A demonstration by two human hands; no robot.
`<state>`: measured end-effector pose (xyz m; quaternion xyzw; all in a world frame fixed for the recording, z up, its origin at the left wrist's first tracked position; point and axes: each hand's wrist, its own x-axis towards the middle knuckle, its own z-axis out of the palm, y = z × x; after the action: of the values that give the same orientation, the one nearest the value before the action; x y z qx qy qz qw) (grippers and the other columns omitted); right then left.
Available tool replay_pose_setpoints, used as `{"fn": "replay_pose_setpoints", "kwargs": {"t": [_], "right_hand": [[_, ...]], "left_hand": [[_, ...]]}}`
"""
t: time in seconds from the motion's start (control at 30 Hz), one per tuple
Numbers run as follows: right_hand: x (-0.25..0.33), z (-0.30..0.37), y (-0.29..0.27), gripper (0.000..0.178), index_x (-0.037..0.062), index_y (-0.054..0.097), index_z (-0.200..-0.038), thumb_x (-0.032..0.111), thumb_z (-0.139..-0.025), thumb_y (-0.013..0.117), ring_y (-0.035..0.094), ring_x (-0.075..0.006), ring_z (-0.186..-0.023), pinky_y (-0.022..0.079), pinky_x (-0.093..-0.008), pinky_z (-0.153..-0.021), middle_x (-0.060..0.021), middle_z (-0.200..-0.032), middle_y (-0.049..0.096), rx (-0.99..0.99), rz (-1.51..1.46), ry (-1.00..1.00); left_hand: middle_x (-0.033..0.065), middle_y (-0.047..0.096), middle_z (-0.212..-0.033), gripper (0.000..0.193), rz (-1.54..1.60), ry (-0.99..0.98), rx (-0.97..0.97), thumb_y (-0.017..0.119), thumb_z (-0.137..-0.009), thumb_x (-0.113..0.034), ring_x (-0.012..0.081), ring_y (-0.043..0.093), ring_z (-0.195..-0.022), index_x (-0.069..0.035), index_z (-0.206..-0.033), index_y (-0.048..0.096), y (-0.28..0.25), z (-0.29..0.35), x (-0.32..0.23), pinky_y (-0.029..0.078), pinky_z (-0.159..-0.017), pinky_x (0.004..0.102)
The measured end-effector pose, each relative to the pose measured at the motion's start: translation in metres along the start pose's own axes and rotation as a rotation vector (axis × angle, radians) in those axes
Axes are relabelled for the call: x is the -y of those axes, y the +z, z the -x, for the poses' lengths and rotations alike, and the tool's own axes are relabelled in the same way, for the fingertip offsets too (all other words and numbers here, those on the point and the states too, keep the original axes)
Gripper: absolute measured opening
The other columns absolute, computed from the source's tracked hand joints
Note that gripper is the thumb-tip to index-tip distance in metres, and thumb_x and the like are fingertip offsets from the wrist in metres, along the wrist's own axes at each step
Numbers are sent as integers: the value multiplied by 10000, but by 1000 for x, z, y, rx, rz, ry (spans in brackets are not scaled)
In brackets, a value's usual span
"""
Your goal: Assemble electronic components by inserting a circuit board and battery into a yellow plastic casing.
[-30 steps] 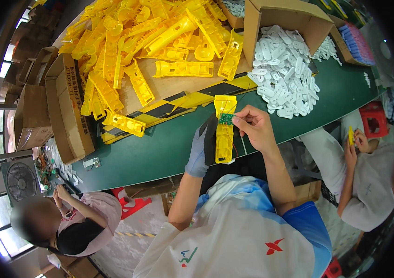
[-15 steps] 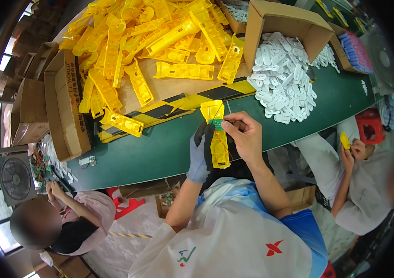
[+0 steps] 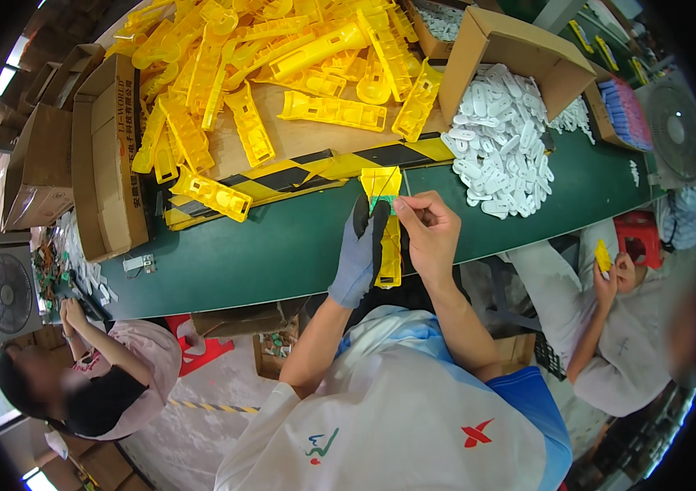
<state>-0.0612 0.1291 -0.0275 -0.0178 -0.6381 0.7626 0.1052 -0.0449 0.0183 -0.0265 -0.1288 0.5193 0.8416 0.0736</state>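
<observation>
In front of my chest, at the table's near edge, I hold a long yellow plastic housing upright in view. My left hand, in a grey-blue glove with black fingers, is closed around its left side. A small green circuit board lies across the upper part of the housing, with thin dark wires above it. My bare right hand pinches at the board's right edge with thumb and forefinger. The fingertips partly cover the board, so the exact grip is hard to see.
Loose yellow housings are heaped beyond striped tape on the green table. White plastic parts spill from a cardboard box. Another open box stands left. Co-workers sit either side; the right one holds a yellow piece.
My view has shifted slightly. My right thumb and forefinger have closed more tightly at the board's edge, and my left hand has moved up around the housing, covering more of it.
</observation>
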Motion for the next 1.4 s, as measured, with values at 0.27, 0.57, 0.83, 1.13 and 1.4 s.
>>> {"fn": "replay_pose_setpoints", "kwargs": {"t": [0.27,0.57,0.83,1.13,1.4], "right_hand": [[3,4,-4,141,-33,680,-1040,18,-909,684,507,-28,-738,411,-177,-669,7,-875,617,27,34,68],[11,9,10,258,-41,660,-1165,80,-936,662,637,-88,-889,511,-222,-780,-93,-1052,697,26,-37,147],[10,12,-1,307,-46,651,-1214,76,-933,669,618,-73,-903,501,-215,-803,-66,-1062,702,49,-37,270],[76,-18,-114,179,50,743,-983,32,-805,736,667,-259,-851,516,-333,-779,-113,-914,711,9,983,-380],[71,-44,-161,161,103,742,-937,121,-778,762,587,-254,-976,489,-373,-846,-30,-1010,637,236,1265,-416]], "left_hand": [[30,596,-902,212,25,34,-26,549,-1010,-199,67,557,-771,-30,-1137,553,3,1,1,474,-628,242],[39,594,-941,233,158,47,-70,550,-1011,-218,90,575,-793,-34,-1153,536,5,7,0,483,-642,245],[117,600,-1197,374,-227,291,-205,529,-985,-68,163,584,-1029,16,-1346,477,-9,-6,44,493,-873,294],[121,627,-985,451,-33,76,2,539,-1015,-241,211,650,-672,-110,-1412,369,11,9,4,537,-532,304],[121,491,-1367,508,-146,130,37,492,-1020,-122,160,576,-1032,-68,-1499,331,6,9,1,510,-836,275]]}}
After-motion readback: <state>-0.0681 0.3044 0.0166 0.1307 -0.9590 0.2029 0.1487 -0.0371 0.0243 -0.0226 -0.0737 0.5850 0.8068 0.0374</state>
